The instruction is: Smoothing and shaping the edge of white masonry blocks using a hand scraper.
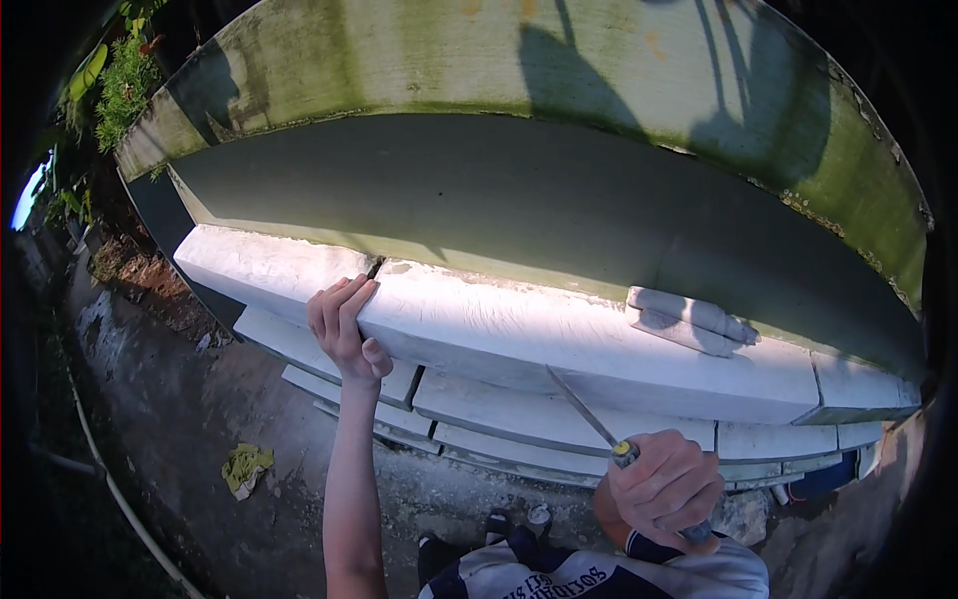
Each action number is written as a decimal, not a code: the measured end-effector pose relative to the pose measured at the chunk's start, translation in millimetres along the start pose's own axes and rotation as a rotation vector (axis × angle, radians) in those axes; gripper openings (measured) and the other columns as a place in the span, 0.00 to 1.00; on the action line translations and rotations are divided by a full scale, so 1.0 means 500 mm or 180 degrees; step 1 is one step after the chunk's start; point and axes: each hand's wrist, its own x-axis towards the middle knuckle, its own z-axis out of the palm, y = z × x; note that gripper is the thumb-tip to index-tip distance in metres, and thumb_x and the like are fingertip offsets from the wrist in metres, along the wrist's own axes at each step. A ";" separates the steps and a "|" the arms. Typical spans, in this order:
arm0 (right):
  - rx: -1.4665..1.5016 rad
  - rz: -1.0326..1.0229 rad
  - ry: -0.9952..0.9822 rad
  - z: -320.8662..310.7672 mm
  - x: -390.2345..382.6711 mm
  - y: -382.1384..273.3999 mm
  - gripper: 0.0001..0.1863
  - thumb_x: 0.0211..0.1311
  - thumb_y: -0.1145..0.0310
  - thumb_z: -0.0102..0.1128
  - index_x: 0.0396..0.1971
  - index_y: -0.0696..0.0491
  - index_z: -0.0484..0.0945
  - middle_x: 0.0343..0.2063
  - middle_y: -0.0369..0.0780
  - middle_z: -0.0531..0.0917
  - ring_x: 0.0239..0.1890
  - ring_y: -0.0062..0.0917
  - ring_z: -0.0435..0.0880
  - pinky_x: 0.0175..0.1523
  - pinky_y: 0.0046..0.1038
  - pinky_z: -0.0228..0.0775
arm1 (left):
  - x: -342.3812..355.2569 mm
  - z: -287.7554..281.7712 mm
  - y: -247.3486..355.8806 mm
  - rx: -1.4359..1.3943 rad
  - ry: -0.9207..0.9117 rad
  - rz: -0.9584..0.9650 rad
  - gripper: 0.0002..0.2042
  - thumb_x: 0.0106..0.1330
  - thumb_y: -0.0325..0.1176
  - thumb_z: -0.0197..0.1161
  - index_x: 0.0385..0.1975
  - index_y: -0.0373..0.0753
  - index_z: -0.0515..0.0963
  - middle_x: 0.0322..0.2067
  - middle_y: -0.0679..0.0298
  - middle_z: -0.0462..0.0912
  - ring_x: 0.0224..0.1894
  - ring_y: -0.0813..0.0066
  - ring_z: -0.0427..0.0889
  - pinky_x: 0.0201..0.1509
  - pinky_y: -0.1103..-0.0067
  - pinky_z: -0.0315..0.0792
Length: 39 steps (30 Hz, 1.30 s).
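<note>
A long white block (479, 309) with a rough, scratched top lies across the middle, along a greenish wall. My left hand (344, 324) rests over its left end, by the dark gap to a neighbouring white block (269, 262). Its fingers lie on the top edge, and the thumb stands apart by the front face. My right hand (667, 481) is closed around the dark handle of a screwdriver (584, 404) with a yellow ring. The long metal shaft slants up and left, its tip at the long block's front face. I cannot tell whether it touches.
A small moulded white piece (689, 319) lies on the long block, toward the right. More white blocks (499, 409) are stacked below. Behind rises a curved, green-stained rim (419, 65). A crumpled yellowish cloth (246, 469) lies on the ground at left, near a pale pipe (125, 504).
</note>
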 end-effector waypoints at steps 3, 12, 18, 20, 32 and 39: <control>0.0395 -0.0487 -0.0291 -0.019 -0.021 -0.018 0.36 0.66 0.40 0.55 0.03 0.43 0.58 0.00 0.25 0.62 -0.01 0.12 0.55 0.06 0.18 0.55 | 0.001 -0.003 -0.001 0.0004 0.0003 -0.0038 0.33 0.75 0.57 0.31 0.47 0.38 0.81 0.47 0.56 0.84 0.53 0.56 0.79 0.65 0.60 0.62; -0.0383 -0.0176 0.0413 0.011 -0.013 -0.007 0.36 0.67 0.41 0.54 0.04 0.44 0.57 0.00 0.25 0.62 0.00 0.11 0.56 0.07 0.19 0.60 | -0.003 -0.013 -0.010 0.0070 0.0003 -0.0036 0.33 0.75 0.57 0.31 0.47 0.38 0.81 0.46 0.56 0.84 0.53 0.55 0.79 0.65 0.60 0.62; -0.0020 -0.0435 0.0515 0.022 -0.009 -0.021 0.34 0.67 0.45 0.56 0.04 0.44 0.58 -0.01 0.25 0.62 0.00 0.11 0.58 0.08 0.17 0.58 | -0.002 0.005 -0.002 -0.0027 0.0050 -0.0026 0.33 0.75 0.56 0.31 0.46 0.37 0.82 0.45 0.56 0.84 0.53 0.55 0.79 0.65 0.60 0.62; -0.0333 -0.0351 0.0377 0.024 -0.001 -0.016 0.34 0.67 0.45 0.56 0.04 0.44 0.58 0.00 0.26 0.63 0.00 0.11 0.58 0.08 0.17 0.58 | -0.001 -0.003 -0.005 0.0010 0.0063 -0.0038 0.33 0.75 0.57 0.31 0.46 0.37 0.82 0.45 0.56 0.84 0.53 0.56 0.79 0.65 0.60 0.62; -0.0112 0.0085 0.0215 0.010 -0.038 0.024 0.33 0.69 0.48 0.55 0.04 0.45 0.59 0.00 0.27 0.64 0.01 0.13 0.60 0.09 0.18 0.59 | -0.014 -0.035 -0.015 0.0186 -0.0021 -0.0074 0.32 0.74 0.56 0.33 0.46 0.38 0.81 0.46 0.56 0.84 0.53 0.55 0.79 0.65 0.60 0.62; -0.0203 0.0035 0.0462 0.005 -0.030 0.018 0.35 0.66 0.43 0.57 0.03 0.43 0.58 0.00 0.24 0.63 0.01 0.10 0.60 0.09 0.15 0.57 | -0.004 -0.014 -0.011 0.0096 0.0008 -0.0062 0.32 0.74 0.56 0.33 0.47 0.37 0.81 0.46 0.55 0.84 0.54 0.56 0.78 0.65 0.60 0.61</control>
